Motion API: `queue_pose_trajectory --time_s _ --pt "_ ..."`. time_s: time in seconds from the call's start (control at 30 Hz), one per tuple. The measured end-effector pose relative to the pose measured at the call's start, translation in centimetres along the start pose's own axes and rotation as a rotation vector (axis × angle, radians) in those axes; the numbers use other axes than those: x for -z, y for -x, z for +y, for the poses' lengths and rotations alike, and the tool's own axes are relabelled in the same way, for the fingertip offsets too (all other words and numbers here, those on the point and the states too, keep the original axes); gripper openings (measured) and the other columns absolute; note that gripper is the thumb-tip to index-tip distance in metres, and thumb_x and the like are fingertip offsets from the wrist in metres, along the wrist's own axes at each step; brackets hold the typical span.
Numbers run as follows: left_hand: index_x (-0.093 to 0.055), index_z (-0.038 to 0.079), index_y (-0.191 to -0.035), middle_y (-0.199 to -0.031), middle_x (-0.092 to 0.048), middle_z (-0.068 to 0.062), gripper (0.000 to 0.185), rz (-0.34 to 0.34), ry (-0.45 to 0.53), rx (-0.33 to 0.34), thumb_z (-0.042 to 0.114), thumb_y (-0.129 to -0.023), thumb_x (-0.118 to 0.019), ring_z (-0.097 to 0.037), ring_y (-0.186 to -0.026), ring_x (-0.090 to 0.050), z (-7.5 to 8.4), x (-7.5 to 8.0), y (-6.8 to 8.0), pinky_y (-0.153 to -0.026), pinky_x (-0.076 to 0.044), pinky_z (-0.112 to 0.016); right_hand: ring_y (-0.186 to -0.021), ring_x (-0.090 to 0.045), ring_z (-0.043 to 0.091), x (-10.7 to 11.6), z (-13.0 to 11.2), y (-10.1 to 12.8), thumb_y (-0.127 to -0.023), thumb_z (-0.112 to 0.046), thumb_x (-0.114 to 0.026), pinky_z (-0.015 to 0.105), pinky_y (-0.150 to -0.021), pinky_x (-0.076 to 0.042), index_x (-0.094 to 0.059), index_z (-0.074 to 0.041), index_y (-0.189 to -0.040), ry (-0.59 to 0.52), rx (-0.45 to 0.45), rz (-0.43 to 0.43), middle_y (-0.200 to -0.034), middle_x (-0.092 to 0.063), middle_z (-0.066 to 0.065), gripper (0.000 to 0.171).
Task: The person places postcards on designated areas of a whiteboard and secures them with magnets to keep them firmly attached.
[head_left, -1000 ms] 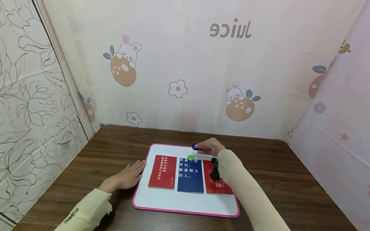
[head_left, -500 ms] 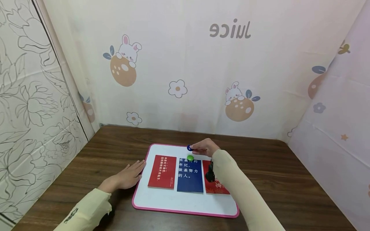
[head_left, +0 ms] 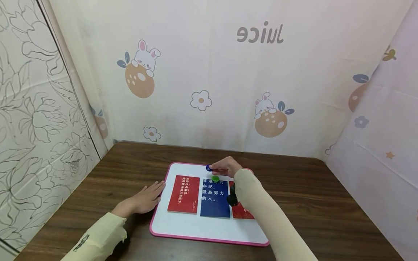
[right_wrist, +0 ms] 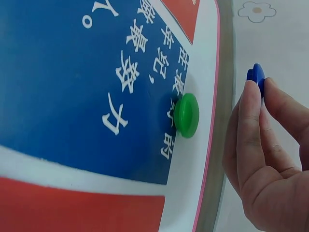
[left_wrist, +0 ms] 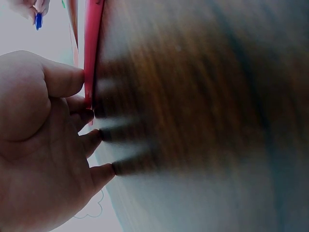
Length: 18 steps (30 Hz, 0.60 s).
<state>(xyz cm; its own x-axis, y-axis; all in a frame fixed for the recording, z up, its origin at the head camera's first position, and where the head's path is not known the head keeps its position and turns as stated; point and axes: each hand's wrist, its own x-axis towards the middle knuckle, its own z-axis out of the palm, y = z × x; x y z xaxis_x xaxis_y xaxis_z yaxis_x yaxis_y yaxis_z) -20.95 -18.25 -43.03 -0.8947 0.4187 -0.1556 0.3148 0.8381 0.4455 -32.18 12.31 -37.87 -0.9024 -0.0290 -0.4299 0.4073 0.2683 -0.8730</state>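
My right hand [head_left: 227, 166] pinches a round blue magnet [right_wrist: 257, 78] between thumb and fingertips, held above the far part of a pink-rimmed whiteboard [head_left: 183, 226]. A green round magnet [right_wrist: 187, 115] sits on the top edge of the middle blue card [head_left: 214, 206], just on the near side of that hand. At the board's left edge my left hand [head_left: 145, 199] rests with fingers extended; in the left wrist view its thumb and fingertips touch the pink rim [left_wrist: 91, 53]. A red card [head_left: 184, 194] lies left of the blue one.
Another red card [head_left: 241, 210] lies on the board's right side, partly covered by my right forearm and a black wrist device [head_left: 232, 199]. The board lies on a dark wooden table [head_left: 326, 203]. A printed curtain [head_left: 228, 72] stands behind the table.
My right hand has moved left with the blue magnet, from right of the green magnet to beyond it and slightly left. My left hand has stayed at the board's edge.
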Motion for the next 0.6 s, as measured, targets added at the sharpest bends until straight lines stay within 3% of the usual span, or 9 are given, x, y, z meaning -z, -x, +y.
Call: queue_pose_trajectory --time_s 0.2,0.37,0.6 --pt "-0.027 -0.002 -0.148 -0.153 -0.025 -0.022 0.060 0.000 0.003 0.003 0.018 -0.097 -0.051 -0.042 -0.141 -0.015 0.1 0.0 0.0 -0.108 -0.009 -0.063 -0.078 -0.069 0.024 -1.1 0.1 0.2 -0.084 -0.013 -0.074 0.034 -0.085 -0.052 -0.073 0.001 -0.102 -0.009 0.004 -0.012 -0.093 -0.070 0.015 0.023" --pt "-0.027 -0.002 -0.148 -0.153 -0.025 -0.022 0.060 -0.001 0.005 0.005 0.017 -0.097 -0.052 -0.041 -0.141 -0.015 0.1 0.0 0.1 -0.108 -0.009 -0.063 -0.082 -0.070 0.025 -1.9 0.1 0.2 -0.083 -0.013 -0.074 0.032 -0.082 -0.053 -0.073 0.000 -0.102 -0.022 0.001 -0.015 -0.095 -0.069 0.015 0.023" --pt "-0.028 -0.002 -0.148 -0.153 -0.025 -0.022 0.060 0.002 -0.005 0.006 0.017 -0.097 -0.051 -0.041 -0.141 -0.016 0.1 0.1 0.0 -0.109 -0.010 -0.062 -0.076 -0.070 0.023 -2.7 -0.1 0.0 -0.083 -0.012 -0.075 0.032 -0.080 -0.053 -0.073 0.001 -0.100 -0.025 0.000 -0.010 -0.096 -0.068 0.016 0.022"
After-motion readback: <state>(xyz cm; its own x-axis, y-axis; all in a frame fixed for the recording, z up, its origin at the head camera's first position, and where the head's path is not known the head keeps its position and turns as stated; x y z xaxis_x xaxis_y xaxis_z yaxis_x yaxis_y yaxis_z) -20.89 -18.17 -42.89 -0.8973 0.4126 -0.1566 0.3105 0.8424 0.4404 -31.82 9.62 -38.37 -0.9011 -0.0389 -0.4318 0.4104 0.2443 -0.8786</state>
